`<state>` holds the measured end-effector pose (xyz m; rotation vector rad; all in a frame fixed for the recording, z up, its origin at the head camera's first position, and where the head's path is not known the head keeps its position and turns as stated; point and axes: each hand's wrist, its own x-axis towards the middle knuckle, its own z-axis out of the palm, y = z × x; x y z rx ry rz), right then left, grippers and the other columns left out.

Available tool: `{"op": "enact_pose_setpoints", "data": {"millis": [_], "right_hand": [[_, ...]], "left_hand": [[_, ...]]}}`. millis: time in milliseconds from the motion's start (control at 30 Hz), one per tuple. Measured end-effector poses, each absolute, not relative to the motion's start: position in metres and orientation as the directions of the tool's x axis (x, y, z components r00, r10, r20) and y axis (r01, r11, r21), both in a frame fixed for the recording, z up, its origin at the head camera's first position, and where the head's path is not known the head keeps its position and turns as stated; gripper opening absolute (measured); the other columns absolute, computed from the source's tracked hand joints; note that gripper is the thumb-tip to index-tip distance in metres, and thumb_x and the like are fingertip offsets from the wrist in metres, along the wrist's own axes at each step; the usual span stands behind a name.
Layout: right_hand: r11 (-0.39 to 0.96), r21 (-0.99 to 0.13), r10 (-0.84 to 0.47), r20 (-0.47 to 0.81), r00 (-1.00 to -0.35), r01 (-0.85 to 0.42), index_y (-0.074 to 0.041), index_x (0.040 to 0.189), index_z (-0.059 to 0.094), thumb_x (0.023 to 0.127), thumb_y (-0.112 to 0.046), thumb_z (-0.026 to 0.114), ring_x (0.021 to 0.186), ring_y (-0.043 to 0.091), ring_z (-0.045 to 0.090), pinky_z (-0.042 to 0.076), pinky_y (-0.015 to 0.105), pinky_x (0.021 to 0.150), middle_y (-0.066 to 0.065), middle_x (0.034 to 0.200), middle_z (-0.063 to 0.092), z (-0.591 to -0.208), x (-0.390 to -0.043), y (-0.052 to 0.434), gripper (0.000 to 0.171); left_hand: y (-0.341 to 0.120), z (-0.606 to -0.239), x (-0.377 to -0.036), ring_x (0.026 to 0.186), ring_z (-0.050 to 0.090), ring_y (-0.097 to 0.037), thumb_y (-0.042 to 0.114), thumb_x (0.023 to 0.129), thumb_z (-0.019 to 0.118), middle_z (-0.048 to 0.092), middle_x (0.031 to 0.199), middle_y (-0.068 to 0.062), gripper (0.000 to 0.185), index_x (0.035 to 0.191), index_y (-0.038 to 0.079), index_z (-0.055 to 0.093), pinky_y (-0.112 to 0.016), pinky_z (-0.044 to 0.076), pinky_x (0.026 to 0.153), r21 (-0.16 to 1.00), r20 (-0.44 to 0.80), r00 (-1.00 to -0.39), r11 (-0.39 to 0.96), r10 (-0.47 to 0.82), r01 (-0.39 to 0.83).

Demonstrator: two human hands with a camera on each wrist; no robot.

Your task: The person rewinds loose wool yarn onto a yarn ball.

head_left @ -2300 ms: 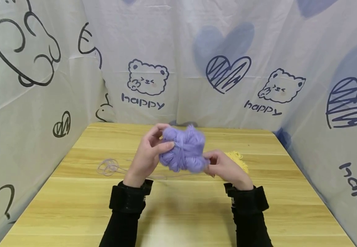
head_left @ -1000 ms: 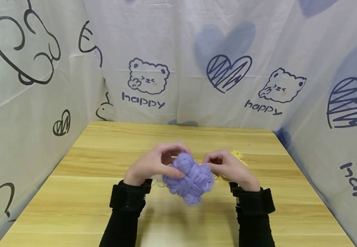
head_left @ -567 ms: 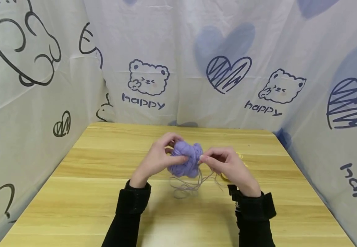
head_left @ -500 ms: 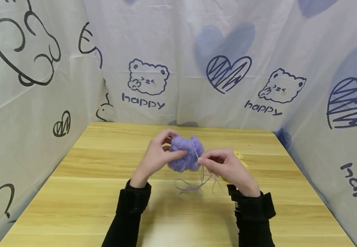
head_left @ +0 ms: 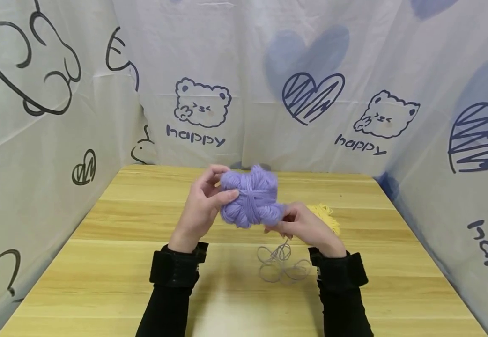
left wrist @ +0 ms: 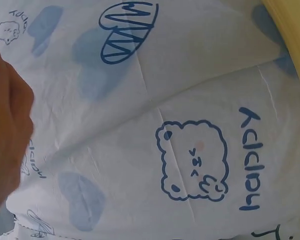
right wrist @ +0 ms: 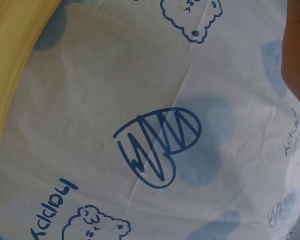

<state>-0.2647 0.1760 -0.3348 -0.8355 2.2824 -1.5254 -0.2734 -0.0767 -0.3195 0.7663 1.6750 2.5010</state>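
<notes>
Setting: wooden table boxed in by white cloth walls printed with bears, hearts and "happy". Both wrist views only catch that cloth, so everything below comes from the head view.

Loose strand: nearest the person, a thin lilac yarn tail lies in a few loops on the table, running up to the right hand.

Right hand: low and to the right of the bundle, fingers curled in, pinching the strand where it leaves the table. Can't tell if it's also touching the bundle's underside.

Left hand: fingers wrapped behind the purple yarn bundle, thumb pressed on the front right by the wrap line.

Bundle: held up off the table between the hands, with a band of strand already cinched round its middle.

Behind: a bit of yellow yarn on the table just past the right hand.

Tips, my take: keep the left thumb parked on the wrap so it doesn't slacken. Feed the tail with steady light tension. Watch those table loops; they look ready to snag or knot. Lay each turn beside the previous one, not across it.
</notes>
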Motion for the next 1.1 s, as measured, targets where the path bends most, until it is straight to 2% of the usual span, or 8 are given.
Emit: {"op": "enact_pose_setpoints", "data": {"millis": [133, 267, 367, 433, 533, 700, 900, 1100], "right_hand": [[0.283, -0.92, -0.533, 0.084, -0.842, -0.271, 0.003, 0.086, 0.065, 0.088, 0.002, 0.054, 0.056, 0.006, 0.045, 0.042, 0.021, 0.05, -0.005, 0.064, 0.051, -0.333, -0.265, 0.183, 0.011], [0.27, -0.925, -0.477, 0.113, -0.872, -0.267, -0.004, 0.083, 0.061, 0.095, -0.012, 0.058, 0.055, 0.011, 0.043, 0.04, 0.024, 0.049, -0.004, 0.066, 0.049, -0.33, -0.263, 0.185, 0.015], [0.227, -0.93, -0.435, 0.17, -0.884, -0.29, -0.004, 0.084, 0.06, 0.097, -0.02, 0.058, 0.054, 0.016, 0.037, 0.036, 0.028, 0.048, -0.002, 0.065, 0.044, -0.326, -0.26, 0.183, 0.021], [0.207, -0.928, -0.398, 0.21, -0.893, -0.311, -0.004, 0.086, 0.061, 0.097, -0.021, 0.058, 0.055, 0.018, 0.035, 0.033, 0.03, 0.048, -0.001, 0.065, 0.042, -0.323, -0.256, 0.182, 0.021], [0.171, -0.922, -0.365, 0.268, -0.892, -0.347, -0.003, 0.091, 0.065, 0.096, -0.018, 0.059, 0.055, 0.017, 0.036, 0.033, 0.033, 0.049, -0.001, 0.066, 0.044, -0.318, -0.249, 0.179, 0.017], [0.133, -0.9, -0.437, 0.323, -0.84, -0.416, -0.001, 0.099, 0.07, 0.095, -0.01, 0.058, 0.053, 0.016, 0.039, 0.034, 0.033, 0.046, -0.001, 0.066, 0.049, -0.311, -0.239, 0.175, 0.015], [0.144, -0.885, -0.586, 0.285, -0.759, -0.443, -0.003, 0.097, 0.072, 0.094, -0.007, 0.059, 0.054, 0.014, 0.043, 0.038, 0.026, 0.046, -0.002, 0.07, 0.056, -0.314, -0.241, 0.173, 0.014], [0.236, -0.904, -0.6, 0.153, -0.785, -0.356, -0.002, 0.094, 0.073, 0.093, -0.012, 0.062, 0.057, 0.004, 0.045, 0.041, 0.022, 0.048, -0.007, 0.073, 0.063, -0.323, -0.251, 0.17, 0.015]], "left_hand": [[-0.078, -0.319, -0.27, 0.088, 0.06, -0.014, -0.004, 0.077, 0.064, 0.056, 0.108, -0.005, 0.041, 0.112, 0.014, 0.058, -0.026, 0.057, 0.074, 0.893, 0.408, -0.777, -0.386, 0.48, 0.231], [-0.077, -0.318, -0.266, 0.092, 0.061, -0.017, -0.002, 0.076, 0.071, 0.058, 0.108, -0.007, 0.042, 0.115, 0.008, 0.058, -0.031, 0.058, 0.076, 0.916, 0.401, -0.657, -0.283, 0.639, 0.283], [-0.074, -0.319, -0.268, 0.097, 0.06, -0.02, 0.001, 0.076, 0.074, 0.06, 0.11, -0.007, 0.042, 0.115, 0.008, 0.06, -0.036, 0.058, 0.082, 0.91, 0.384, -0.622, -0.166, 0.682, 0.379], [-0.071, -0.321, -0.27, 0.098, 0.06, -0.021, 0.004, 0.076, 0.076, 0.061, 0.11, -0.006, 0.041, 0.114, 0.009, 0.061, -0.037, 0.058, 0.083, 0.892, 0.379, -0.638, -0.08, 0.67, 0.446], [-0.066, -0.325, -0.273, 0.097, 0.058, -0.021, 0.007, 0.076, 0.079, 0.061, 0.108, -0.005, 0.04, 0.112, 0.011, 0.062, -0.035, 0.058, 0.081, 0.866, 0.378, -0.714, 0.048, 0.59, 0.498], [-0.063, -0.327, -0.276, 0.094, 0.059, -0.022, 0.009, 0.075, 0.08, 0.06, 0.108, -0.01, 0.041, 0.112, 0.008, 0.06, -0.034, 0.058, 0.079, 0.888, 0.383, -0.862, 0.125, 0.333, 0.443], [-0.066, -0.321, -0.277, 0.097, 0.059, -0.021, 0.007, 0.08, 0.075, 0.056, 0.111, -0.009, 0.038, 0.112, 0.007, 0.054, -0.031, 0.057, 0.082, 0.942, 0.336, -0.933, -0.076, 0.131, 0.328], [-0.072, -0.319, -0.276, 0.096, 0.062, -0.017, 0.0, 0.085, 0.065, 0.054, 0.11, -0.005, 0.032, 0.112, 0.012, 0.052, -0.027, 0.057, 0.083, 0.908, 0.311, -0.931, -0.35, 0.19, 0.232]]}}
